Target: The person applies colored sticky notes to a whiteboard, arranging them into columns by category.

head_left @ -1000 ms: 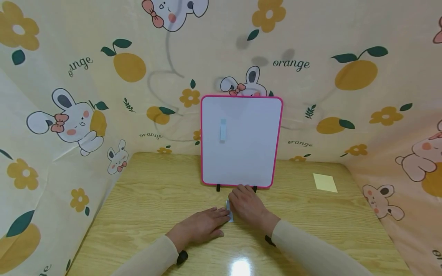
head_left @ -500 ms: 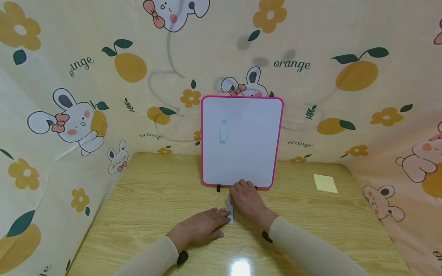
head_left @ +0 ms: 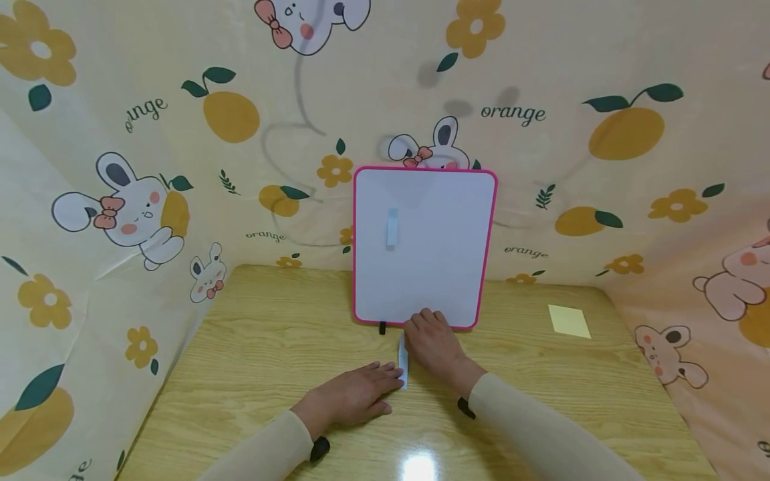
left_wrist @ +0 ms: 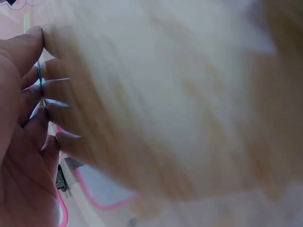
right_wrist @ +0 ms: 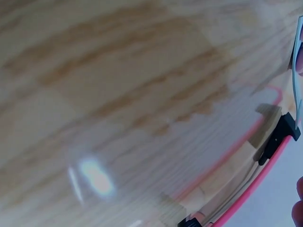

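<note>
A narrow light-blue strip [head_left: 403, 357] lies lengthwise on the wooden table [head_left: 271, 334], in front of the whiteboard. My left hand [head_left: 351, 394] rests flat there, fingertips pressing the strip's near part. Curled fingers of my right hand [head_left: 436, 347] grip its far end, close to the board's lower edge, and hide that end in the head view. At the right edge of the right wrist view the strip [right_wrist: 296, 90] appears slightly bowed. The pink-framed whiteboard [head_left: 433, 267] stands upright, bearing a similar light-blue strip [head_left: 392, 229] on its left half.
A yellow square of paper [head_left: 569, 321] lies on the table to the right of the board. The board stands on black feet [head_left: 382, 328]. Behind it hangs a printed cloth [head_left: 385, 80] with rabbits and oranges.
My right hand has moved a little away from me toward the whiteboard, and more of the strip shows between the hands. The left hand has stayed in place.
</note>
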Demonstrator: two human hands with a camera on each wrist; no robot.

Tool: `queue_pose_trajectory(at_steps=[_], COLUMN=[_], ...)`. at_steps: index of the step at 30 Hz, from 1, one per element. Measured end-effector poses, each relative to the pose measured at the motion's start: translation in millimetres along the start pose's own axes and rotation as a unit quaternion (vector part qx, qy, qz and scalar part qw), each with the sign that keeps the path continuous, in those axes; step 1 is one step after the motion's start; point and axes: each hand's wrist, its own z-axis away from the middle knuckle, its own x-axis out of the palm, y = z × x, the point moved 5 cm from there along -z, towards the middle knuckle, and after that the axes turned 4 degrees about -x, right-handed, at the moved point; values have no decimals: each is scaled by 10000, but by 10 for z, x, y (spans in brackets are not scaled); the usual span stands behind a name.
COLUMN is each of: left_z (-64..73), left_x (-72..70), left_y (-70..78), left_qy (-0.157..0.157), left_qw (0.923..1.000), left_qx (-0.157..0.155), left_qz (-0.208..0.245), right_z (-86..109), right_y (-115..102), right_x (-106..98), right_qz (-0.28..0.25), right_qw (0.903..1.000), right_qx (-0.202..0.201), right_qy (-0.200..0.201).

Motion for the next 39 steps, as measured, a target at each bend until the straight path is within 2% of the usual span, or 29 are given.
queue_pose_trajectory(at_steps=[6, 15, 19, 30, 39], left_z=[0, -7, -4, -3, -4], left_x=[-14, -11, 7, 9, 11], left_y=[3, -23, -33, -27, -29], left_qy=[-23, 45, -4, -34, -80], left_qw=[9999, 9944, 9914, 9933, 9943], left_qx=[42, 385, 458, 434, 398], left_qz=[-110, -980, -1229, -1071, -987], right_z=[-24, -39, -36, -45, -96], right_y=[20, 20, 21, 94, 158], right_x=[-19, -39, -29, -15, -82], right_qz=[-61, -65, -42, -57, -116], right_qw=[9999, 9999, 9999, 9998, 9982], right_qx=[35, 38, 42, 169, 217], right_qy=[-96, 116, 124, 25, 551])
